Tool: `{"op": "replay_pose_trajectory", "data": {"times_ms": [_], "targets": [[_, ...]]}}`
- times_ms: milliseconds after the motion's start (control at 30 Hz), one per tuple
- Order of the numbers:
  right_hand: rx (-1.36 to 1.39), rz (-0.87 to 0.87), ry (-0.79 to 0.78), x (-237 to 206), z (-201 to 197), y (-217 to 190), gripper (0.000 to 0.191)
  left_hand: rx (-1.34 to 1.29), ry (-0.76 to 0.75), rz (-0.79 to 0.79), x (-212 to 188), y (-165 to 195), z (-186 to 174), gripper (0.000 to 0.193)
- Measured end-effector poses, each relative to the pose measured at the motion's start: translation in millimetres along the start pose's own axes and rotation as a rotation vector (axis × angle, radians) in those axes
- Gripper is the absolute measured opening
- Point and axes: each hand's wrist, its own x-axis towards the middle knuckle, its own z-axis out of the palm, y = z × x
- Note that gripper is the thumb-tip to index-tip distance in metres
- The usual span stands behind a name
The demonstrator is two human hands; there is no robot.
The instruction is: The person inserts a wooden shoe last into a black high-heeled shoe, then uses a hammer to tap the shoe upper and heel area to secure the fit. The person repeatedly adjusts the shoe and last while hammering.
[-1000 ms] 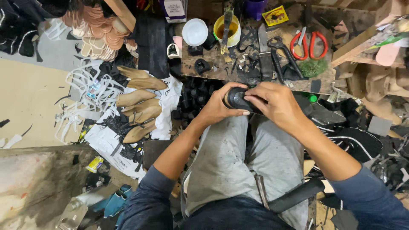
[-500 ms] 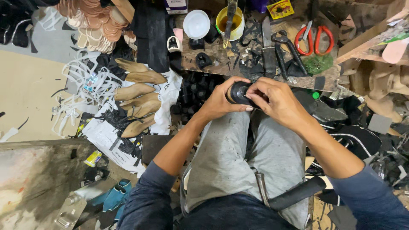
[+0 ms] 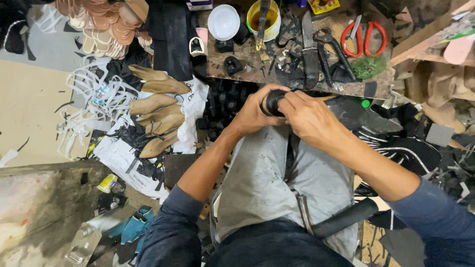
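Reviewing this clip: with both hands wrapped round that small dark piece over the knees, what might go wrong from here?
1. The dark piece is small and held only between the left hand and right hand over the lap; a slip would likely drop it into the black scraps below, where it would be hard to spot.
2. The knife, pincers and red scissors lie close ahead on the crowded bench; a blind reach could catch an edge.

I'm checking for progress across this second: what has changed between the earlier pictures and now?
Little. Both hands still grip the dark shoe part over the knees: left hand under it, right hand on top, its fingers shifted slightly. Only the view drifted a bit. The pincers, red scissors and yellow pot on the bench stayed put.
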Motion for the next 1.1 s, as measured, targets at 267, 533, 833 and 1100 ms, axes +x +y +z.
{"op": "replay_pose_trajectory", "data": {"times_ms": [267, 533, 833, 1100], "targets": [[-0.066, 0.428, -0.248, -98.9, -33.0, -37.6, 0.038, 0.093, 0.032, -0.064, -2.6, 25.8, 0.6, 0.068], [0.104, 0.446, -0.848, -237.5, 12.3, -95.6, 0.074, 0.125, 0.039, 0.015, -9.6, 21.4, -2.6, 0.068], [0.431, 0.316, -0.399, -197.7, -22.7, -51.0, 0.042, 0.050, 0.025, -0.040, -6.5, 21.2, 3.8, 0.069], [0.916, 0.972, 0.419, -105.6, -0.7, -87.4, 0.037, -0.015, 0.014, -0.081, -3.3, 20.7, 6.3, 0.068]]}}
